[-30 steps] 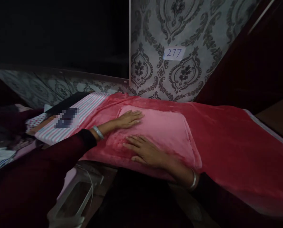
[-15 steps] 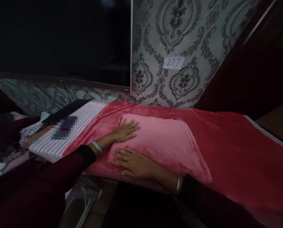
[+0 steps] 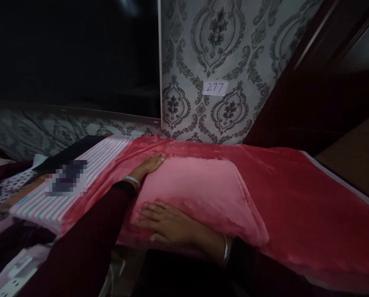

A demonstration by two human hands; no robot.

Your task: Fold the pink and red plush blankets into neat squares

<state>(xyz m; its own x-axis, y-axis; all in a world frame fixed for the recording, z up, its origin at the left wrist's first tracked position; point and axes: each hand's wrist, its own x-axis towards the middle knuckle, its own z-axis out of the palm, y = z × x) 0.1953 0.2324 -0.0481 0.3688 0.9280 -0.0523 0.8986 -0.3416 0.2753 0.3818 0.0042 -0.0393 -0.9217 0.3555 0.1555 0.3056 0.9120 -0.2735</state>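
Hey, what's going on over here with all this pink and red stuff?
A person has both bare hands on a soft pink cloth that looks folded and lies on a red cover. The right hand is spread flat on its near left part; the left hand lies at its far left corner. Neither hand is grasping it. A striped cloth shows to the left.

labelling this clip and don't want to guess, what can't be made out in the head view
All in the head view:
- Palms: hidden by the backs of the left hand and right hand.
- Item on the striped cloth: blurred by pixel blocks.
- Red cloth: cut off by the right edge.
- Screen: cut off by the top and left edges.
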